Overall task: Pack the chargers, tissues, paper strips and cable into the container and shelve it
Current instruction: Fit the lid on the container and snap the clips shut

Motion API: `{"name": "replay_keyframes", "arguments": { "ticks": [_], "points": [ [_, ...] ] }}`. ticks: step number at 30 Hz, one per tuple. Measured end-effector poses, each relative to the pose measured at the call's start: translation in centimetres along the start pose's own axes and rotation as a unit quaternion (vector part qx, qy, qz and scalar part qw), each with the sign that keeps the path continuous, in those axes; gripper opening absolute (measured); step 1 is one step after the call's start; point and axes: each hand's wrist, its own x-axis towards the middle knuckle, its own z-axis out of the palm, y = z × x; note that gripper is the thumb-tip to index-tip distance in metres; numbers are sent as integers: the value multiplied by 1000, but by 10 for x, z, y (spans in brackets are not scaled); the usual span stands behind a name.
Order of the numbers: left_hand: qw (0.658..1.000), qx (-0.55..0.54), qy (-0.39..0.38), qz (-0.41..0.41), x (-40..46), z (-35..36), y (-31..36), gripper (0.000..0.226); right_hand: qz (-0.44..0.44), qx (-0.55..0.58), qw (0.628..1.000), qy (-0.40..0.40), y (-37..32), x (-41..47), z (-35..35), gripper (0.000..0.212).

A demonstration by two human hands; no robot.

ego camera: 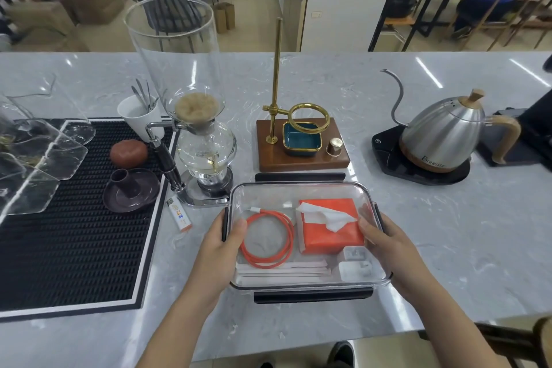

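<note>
A clear plastic container [301,188] with a transparent lid and black clips rests on the marble counter near the front edge. Inside lie a coiled orange cable [267,237] at the left, an orange tissue pack [330,225] with a white tissue sticking out at the right, white paper strips [283,272] along the near side, and two white chargers [355,264] in the near right corner. My left hand [222,243] grips the container's left side with the thumb over the lid. My right hand [385,243] grips its right side the same way.
A glass siphon coffee maker [194,116] stands just behind the container at the left, a wooden drip stand [301,143] with a brass pole directly behind it. A steel gooseneck kettle [445,131] sits at the right. A black bar mat [74,212] holds dishes at the left; a small white lighter [179,213] lies beside it.
</note>
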Motion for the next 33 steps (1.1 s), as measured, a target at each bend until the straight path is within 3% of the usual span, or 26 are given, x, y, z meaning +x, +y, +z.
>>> {"name": "replay_keyframes", "arguments": {
  "ticks": [3,5,7,9,12,14,16,21,33],
  "points": [
    [990,111,64,61,1,0,-2,40,-79,-162,978,103,4,1,-1,51],
    [964,209,112,124,1,-2,-3,50,-131,-242,950,145,3,-2,0,61],
    [929,274,131,212,-1,-3,1,43,-218,-331,903,164,-1,-5,0,58],
    [897,312,113,293,-4,1,7,37,-303,-407,848,151,-5,-5,0,48],
    [862,351,-9,365,-13,13,16,34,-367,-465,797,116,-10,1,7,37],
    [828,396,-85,388,-16,21,15,40,-380,-484,784,83,-14,7,15,36],
    [804,431,-110,395,-17,23,13,49,-383,-507,771,37,-19,14,21,39],
    [793,462,-145,370,-19,18,14,77,-365,-557,746,-7,-26,33,25,48],
    [791,472,-146,362,-21,17,13,85,-309,-575,756,-37,-37,60,38,46]
  ]
}}
